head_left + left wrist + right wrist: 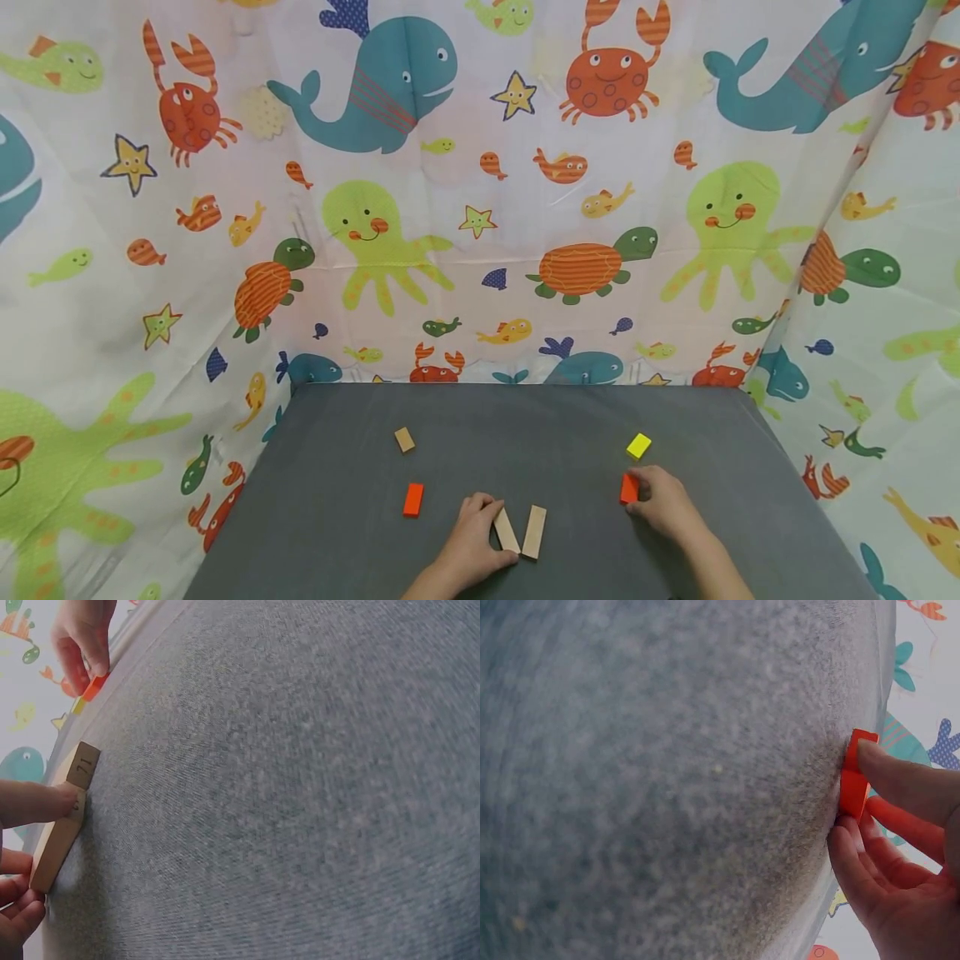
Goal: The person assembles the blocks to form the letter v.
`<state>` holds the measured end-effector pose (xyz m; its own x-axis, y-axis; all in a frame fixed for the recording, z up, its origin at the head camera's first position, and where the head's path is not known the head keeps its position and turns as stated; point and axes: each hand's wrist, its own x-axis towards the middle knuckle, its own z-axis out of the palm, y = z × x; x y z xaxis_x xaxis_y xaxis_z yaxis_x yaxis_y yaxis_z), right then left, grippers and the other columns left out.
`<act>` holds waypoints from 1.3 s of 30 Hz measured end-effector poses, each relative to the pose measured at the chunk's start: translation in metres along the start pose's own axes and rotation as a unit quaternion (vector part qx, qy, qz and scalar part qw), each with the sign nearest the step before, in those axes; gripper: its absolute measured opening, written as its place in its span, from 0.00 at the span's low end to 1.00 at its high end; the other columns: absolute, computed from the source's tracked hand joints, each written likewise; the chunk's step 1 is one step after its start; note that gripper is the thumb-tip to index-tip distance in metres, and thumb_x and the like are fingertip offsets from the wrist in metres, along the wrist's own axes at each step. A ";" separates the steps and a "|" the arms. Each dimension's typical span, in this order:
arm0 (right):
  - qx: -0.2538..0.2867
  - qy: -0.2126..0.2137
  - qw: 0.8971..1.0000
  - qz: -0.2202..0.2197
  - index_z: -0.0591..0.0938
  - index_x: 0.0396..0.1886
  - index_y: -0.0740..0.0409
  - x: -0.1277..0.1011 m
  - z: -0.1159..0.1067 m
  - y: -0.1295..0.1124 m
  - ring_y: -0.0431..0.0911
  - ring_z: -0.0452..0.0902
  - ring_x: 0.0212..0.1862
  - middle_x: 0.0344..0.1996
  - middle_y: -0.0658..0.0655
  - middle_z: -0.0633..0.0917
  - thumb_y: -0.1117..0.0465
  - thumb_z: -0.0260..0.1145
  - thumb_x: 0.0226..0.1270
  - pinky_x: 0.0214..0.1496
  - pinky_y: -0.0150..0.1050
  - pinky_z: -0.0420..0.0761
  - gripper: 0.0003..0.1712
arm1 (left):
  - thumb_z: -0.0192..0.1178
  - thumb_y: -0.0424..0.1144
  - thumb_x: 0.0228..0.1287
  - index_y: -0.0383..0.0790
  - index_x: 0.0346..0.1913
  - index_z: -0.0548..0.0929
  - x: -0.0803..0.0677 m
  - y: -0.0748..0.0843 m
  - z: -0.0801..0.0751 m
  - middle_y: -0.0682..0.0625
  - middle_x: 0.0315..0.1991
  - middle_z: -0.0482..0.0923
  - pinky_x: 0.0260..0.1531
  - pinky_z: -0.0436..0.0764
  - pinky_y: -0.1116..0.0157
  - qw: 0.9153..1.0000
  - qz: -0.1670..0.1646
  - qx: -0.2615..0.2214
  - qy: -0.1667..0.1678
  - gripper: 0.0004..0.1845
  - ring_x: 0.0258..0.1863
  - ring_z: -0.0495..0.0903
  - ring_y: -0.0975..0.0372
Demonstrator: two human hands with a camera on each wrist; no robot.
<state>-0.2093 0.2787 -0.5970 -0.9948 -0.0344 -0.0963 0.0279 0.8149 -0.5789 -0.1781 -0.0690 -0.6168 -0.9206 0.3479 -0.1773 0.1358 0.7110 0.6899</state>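
Hands (472,533) (660,500) among scattered blocks (413,499) on felt (570,417).

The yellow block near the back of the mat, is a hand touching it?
No: in the head view the yellow block lies alone on the grey mat, while the right hand pinches an orange block nearer the person.

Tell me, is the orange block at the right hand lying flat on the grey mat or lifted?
Cannot tell for sure. The orange block is pinched by the right hand, close to the grey mat.
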 end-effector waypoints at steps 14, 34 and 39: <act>0.003 -0.004 1.000 0.020 0.82 0.56 0.70 0.004 0.001 0.000 0.54 0.84 0.46 0.49 0.65 0.83 0.60 0.83 0.49 0.48 0.53 0.83 0.35 | 0.81 0.50 0.46 0.35 0.65 0.78 -0.001 -0.001 -0.001 0.50 0.56 0.71 0.56 0.77 0.51 1.000 0.007 0.010 0.008 0.43 0.55 0.68 0.55; -0.005 0.036 0.999 -0.032 0.85 0.53 0.66 0.002 0.002 -0.030 0.52 0.83 0.45 0.47 0.62 0.85 0.56 0.82 0.50 0.48 0.53 0.83 0.31 | 0.82 0.47 0.46 0.32 0.64 0.78 0.001 -0.002 0.002 0.49 0.55 0.71 0.57 0.77 0.49 1.000 0.001 -0.007 0.005 0.42 0.56 0.68 0.54; 0.005 0.036 0.999 -0.039 0.85 0.53 0.67 0.002 0.003 -0.037 0.53 0.83 0.46 0.47 0.62 0.85 0.57 0.82 0.50 0.49 0.53 0.84 0.31 | 0.82 0.47 0.46 0.33 0.65 0.78 0.002 -0.002 0.003 0.49 0.56 0.71 0.57 0.77 0.49 1.000 -0.002 -0.006 0.004 0.43 0.57 0.68 0.53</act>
<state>-0.2121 0.2469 -0.5778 -0.9985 -0.0545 0.0077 -0.0485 0.8054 -0.5907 -0.1789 -0.0686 -0.6204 -0.9237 0.3412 -0.1742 0.1284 0.7043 0.6982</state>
